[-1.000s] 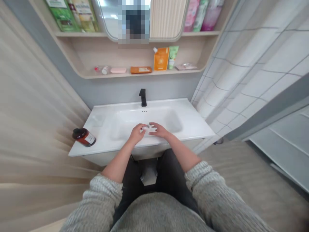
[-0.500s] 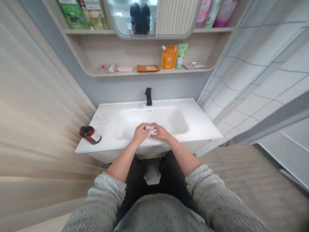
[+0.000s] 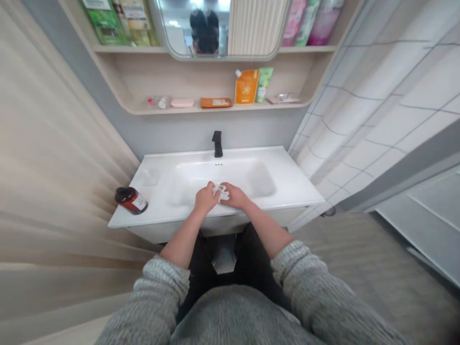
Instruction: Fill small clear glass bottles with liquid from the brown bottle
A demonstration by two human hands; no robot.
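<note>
White wad (image 3: pixel 220 191), small and crumpled, over the front of the basin. Left hand (image 3: pixel 204 199) and right hand (image 3: pixel 236 196) are drawn close together, fingers curled, both pinching the wad between them. White sink (image 3: pixel 287 182) beneath, with a black faucet (image 3: pixel 217 143) at the back centre. Brown bottle (image 3: pixel 131 200) lies on its side at the counter's left edge. Wooden shelf (image 3: pixel 201 109) above holds an orange pouch (image 3: pixel 246 86). Mirror (image 3: pixel 251 28) over that. Tiled wall (image 3: pixel 377 105) on the right, ribbed panelling (image 3: pixel 53 167) on the left.

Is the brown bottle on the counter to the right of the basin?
No, the brown bottle is near the left end of the counter, left of the basin.
</note>
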